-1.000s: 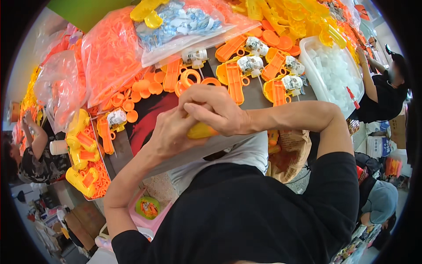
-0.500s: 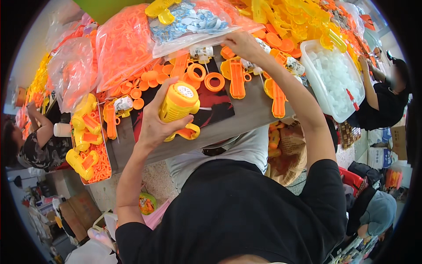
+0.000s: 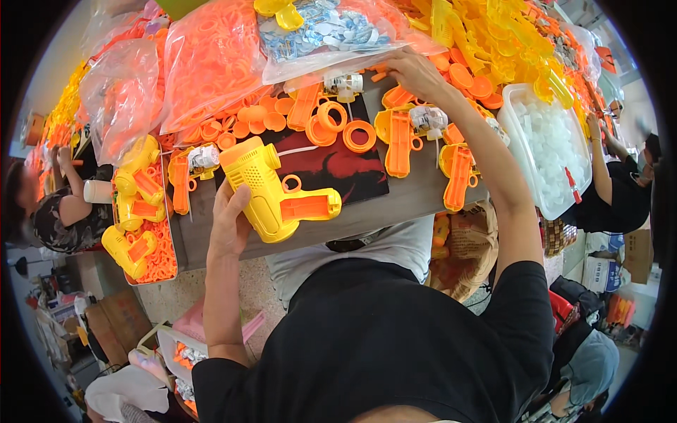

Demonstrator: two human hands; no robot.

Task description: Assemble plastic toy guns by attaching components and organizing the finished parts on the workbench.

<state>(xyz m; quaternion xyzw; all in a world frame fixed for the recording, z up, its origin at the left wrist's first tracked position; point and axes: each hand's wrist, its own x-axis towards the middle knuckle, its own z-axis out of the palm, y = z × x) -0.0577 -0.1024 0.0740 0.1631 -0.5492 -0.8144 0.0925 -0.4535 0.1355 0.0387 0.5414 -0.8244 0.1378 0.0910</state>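
My left hand (image 3: pixel 230 217) grips a yellow toy gun (image 3: pixel 262 189) by its body, fingers wrapped round the side. An orange insert fills the toy gun's handle, which points right, and an orange ring trigger shows beside it. A thin whitish tube (image 3: pixel 297 151) shows beside the toy gun. At the table's far side my right hand (image 3: pixel 417 75) reaches in among small orange parts (image 3: pixel 379 73) at the edge of a clear bag (image 3: pixel 331 63). Its fingers are curled and the fingertips partly hidden, so I cannot make out what they hold.
Half-built toy guns (image 3: pixel 400 144) lie along the table, near orange rings (image 3: pixel 359 136) and a dark red-patterned mat (image 3: pixel 352 176). Bagged orange parts (image 3: pixel 211 67) and yellow shells (image 3: pixel 486 35) pile up behind. A white tub (image 3: pixel 518 151) stands right, a parts tray (image 3: pixel 166 254) left. People sit at both sides.
The toy gun in my left hand has turned from nozzle-end up to lying side-on, lower and farther left. My right hand has shifted slightly right. The whole view has swung a little.
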